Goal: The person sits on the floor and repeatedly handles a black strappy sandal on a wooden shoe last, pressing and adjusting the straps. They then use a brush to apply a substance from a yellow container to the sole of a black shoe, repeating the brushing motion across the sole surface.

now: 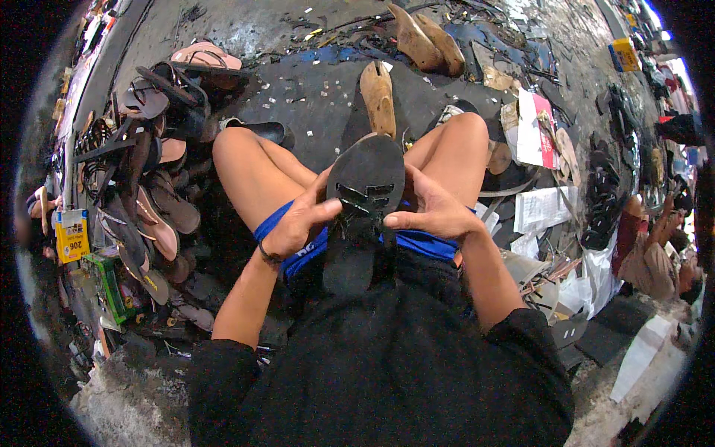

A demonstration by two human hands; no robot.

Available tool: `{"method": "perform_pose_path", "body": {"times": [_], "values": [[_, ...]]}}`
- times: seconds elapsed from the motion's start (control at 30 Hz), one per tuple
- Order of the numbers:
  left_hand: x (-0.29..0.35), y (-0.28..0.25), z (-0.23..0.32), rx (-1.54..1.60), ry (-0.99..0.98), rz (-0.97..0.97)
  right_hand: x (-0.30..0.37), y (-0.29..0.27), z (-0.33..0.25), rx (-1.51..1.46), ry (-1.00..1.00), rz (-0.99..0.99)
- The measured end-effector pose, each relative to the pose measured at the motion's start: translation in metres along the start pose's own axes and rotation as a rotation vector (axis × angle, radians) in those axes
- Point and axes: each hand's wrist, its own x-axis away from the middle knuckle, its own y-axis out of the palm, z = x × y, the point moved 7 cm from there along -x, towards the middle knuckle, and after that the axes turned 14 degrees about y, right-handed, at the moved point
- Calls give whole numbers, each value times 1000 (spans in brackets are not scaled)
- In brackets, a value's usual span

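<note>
A black sandal sole [366, 162] is held upright over my lap, its rounded end pointing away from me. Slots are cut across it, and dark strap-like pieces show around them; the lower part blends into my black shirt. My left hand [302, 223] grips the sole's left edge, thumb lying on the face near the slots. On the opposite edge, my right hand [439, 205] holds it with the thumb pointing inward. The fingers of both hands are partly hidden behind the sole. Just beyond it, a wooden shoe last [377, 97] lies on the dark floor sheet.
Two more wooden lasts [424, 43] lie farther off. At left is a heap of sandals [153, 216], beside a yellow box [72, 235] and a green box [108, 289]. A white-and-red box [535, 128], papers [540, 208] and scraps lie at right. Another person [659, 257] sits at far right.
</note>
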Motion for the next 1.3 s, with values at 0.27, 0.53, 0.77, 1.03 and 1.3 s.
{"method": "perform_pose_path", "body": {"times": [0.27, 0.53, 0.77, 1.03, 1.3], "values": [[-5, 16, 7, -324, 70, -155, -2, 3, -2, 248, 27, 121], [2, 4, 9, -296, -15, -87, -9, -3, 13, 147, -24, 12], [5, 12, 6, -571, 103, -188, -2, 15, 2, 331, -70, 96], [2, 11, 7, -545, 143, -48, 2, 15, -6, 242, -56, 132], [-5, 25, 18, -529, 180, -6, 0, 9, 3, 181, -136, 214]]}}
